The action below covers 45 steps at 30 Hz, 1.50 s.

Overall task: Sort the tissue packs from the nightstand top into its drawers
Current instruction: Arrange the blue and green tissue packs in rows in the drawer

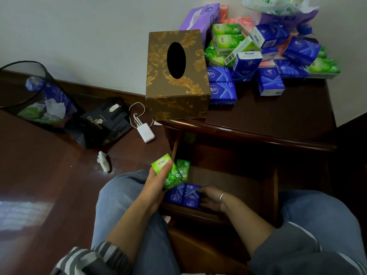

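- we see the left hand (155, 183) clamped on a small stack of green packs (168, 172), thumb (166, 168) across the top one, over the left edge of the open drawer (228, 181); if that pinch loosens, the lower pack likely slides out onto the floor
- the right hand (210, 199) is down in the drawer, fingers against the right side of two blue packs (182, 195) at its front-left corner; we cannot tell whether they grip or only push
- both hands crowd that one corner; we judge a bump could tip the blue row
- a loose green pack (184, 167) lies by the drawer's left edge behind the blue ones; a careless drop there could mix the colours
- the pile (268, 56) on the nightstand top (268, 112) is heaped at its back-right corner, so most sorting remains; pulling from low in the heap could spill packs over the right edge
- the gold tissue box (176, 76) sits at the front-left corner; a reaching arm could knock it off
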### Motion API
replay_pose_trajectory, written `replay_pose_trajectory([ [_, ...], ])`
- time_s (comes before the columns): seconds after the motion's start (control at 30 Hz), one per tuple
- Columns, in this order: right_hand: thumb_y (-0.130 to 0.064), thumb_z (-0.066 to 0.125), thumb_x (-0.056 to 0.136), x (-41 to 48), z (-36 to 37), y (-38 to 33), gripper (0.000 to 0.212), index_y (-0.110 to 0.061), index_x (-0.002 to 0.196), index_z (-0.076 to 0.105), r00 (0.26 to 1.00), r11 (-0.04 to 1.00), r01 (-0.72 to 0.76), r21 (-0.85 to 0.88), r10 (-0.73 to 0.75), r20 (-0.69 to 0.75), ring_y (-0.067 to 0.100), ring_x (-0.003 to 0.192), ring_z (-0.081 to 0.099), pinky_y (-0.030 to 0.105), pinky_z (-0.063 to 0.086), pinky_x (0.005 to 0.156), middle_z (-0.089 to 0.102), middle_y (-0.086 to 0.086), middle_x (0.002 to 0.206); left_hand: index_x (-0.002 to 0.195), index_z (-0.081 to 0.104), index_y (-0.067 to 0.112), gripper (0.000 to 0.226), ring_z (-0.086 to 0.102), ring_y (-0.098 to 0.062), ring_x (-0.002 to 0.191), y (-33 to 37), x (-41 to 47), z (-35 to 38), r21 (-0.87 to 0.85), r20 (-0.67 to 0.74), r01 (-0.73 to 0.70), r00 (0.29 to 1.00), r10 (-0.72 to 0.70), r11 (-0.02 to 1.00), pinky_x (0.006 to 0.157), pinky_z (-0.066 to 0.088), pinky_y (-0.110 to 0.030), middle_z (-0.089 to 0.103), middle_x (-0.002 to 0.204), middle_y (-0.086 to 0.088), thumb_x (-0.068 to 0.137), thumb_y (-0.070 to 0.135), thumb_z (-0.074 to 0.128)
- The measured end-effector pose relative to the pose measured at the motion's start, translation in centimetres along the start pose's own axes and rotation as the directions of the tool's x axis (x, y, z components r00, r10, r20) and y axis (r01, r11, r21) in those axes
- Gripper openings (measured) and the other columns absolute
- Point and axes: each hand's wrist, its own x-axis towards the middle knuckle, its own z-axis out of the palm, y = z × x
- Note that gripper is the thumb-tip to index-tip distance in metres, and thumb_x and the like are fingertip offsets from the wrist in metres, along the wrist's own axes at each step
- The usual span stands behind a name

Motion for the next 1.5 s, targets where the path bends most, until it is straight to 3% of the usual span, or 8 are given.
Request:
replay_pose_trajectory([
  [0.2,-0.036,0.05,0.094,-3.5,-0.1,-2.4,0.019,-0.026,0.109,0.057,0.934,0.932,0.357,-0.057,-0.358,-0.005,0.01,0.091,0.06,0.025,0.046,0.072,0.062,-0.004,0.106,0.135,0.041,0.014,0.077,0.067,-0.027,0.104,-0.4,-0.7,1.1,0.324,0.127,-0.007,0.991,-0.036,0.946,0.085,0.056,-0.039,0.065,0.12,-0.013,0.072,0.052,0.064],
  [0.5,-0.029,0.061,0.088,-6.0,-2.5,-3.9,0.027,-0.018,0.112,0.064,0.89,0.928,0.368,0.058,-0.37,0.266,0.018,0.11,0.062,0.037,0.051,0.093,0.068,0.003,0.11,0.151,0.004,0.011,0.095,0.041,-0.023,0.136,0.6,-0.4,3.8,0.708,0.268,-0.109,0.955,-0.123,0.698,0.114,0.033,-0.039,0.034,0.151,-0.01,0.083,0.066,0.041],
  [0.63,-0.017,0.064,0.085,-4.3,-2.3,-3.3,0.018,-0.012,0.102,0.068,0.899,0.907,0.377,0.189,-0.407,0.163,0.019,0.096,0.066,0.04,0.054,0.086,0.07,0.006,0.099,0.153,0.01,0.018,0.083,0.03,-0.021,0.141,0.0,0.1,4.4,0.646,0.272,-0.032,0.944,-0.19,0.763,0.117,0.026,-0.04,0.028,0.154,-0.004,0.09,0.068,0.028],
  [0.87,-0.015,0.064,0.085,-0.1,-4.0,-4.7,0.004,-0.011,0.087,0.066,0.927,0.884,0.368,0.289,-0.327,-0.182,0.015,0.07,0.066,0.029,0.055,0.061,0.069,0.005,0.08,0.141,0.039,0.009,0.054,0.043,-0.031,0.128,0.1,2.3,1.6,0.795,-0.08,-0.048,0.98,0.183,0.605,0.109,0.036,-0.045,0.04,0.142,-0.015,0.099,0.043,0.042],
  [1.13,-0.009,0.064,0.084,3.8,-1.0,-4.1,0.053,-0.005,0.134,0.046,0.867,0.887,0.303,-0.349,-0.409,-0.284,0.029,0.118,0.054,0.031,0.042,0.097,0.055,0.016,0.132,0.112,0.049,0.016,0.019,0.062,-0.034,0.104,-1.1,2.7,1.2,0.693,-0.065,0.029,0.998,0.022,0.721,0.096,0.047,-0.054,0.062,0.116,-0.016,0.098,0.029,0.047],
  [1.23,-0.008,0.061,0.082,3.8,-0.8,-3.5,0.048,-0.004,0.128,0.05,0.84,0.927,0.228,-0.297,-0.341,-0.421,0.032,0.116,0.055,0.04,0.045,0.099,0.057,0.018,0.127,0.097,0.047,0.026,0.001,0.063,-0.035,0.103,-1.3,2.7,1.1,0.674,-0.047,0.009,0.998,0.032,0.739,0.095,0.048,-0.055,0.063,0.113,-0.016,0.098,0.028,0.048],
  [1.4,0.002,0.043,0.089,2.9,0.2,-3.5,0.02,-0.012,0.082,0.056,0.954,0.985,0.161,-0.064,-0.172,-0.244,0.015,0.07,0.056,0.024,0.045,0.057,0.06,0.007,0.089,0.085,0.048,0.031,0.014,0.064,-0.033,0.1,-1.3,2.9,1.0,0.68,-0.071,0.018,0.997,0.041,0.733,0.094,0.049,-0.053,0.066,0.107,-0.013,0.098,0.027,0.047],
  [1.5,-0.01,0.048,0.092,2.3,-0.2,-4.1,0.011,-0.016,0.093,0.057,0.981,0.988,0.131,-0.079,-0.14,-0.131,0.011,0.078,0.054,0.026,0.043,0.076,0.061,0.007,0.102,0.084,0.048,0.032,0.015,0.064,-0.029,0.099,-1.2,2.9,0.9,0.686,-0.08,0.035,0.996,0.028,0.727,0.094,0.049,-0.05,0.064,0.096,-0.001,0.098,0.028,0.045],
])
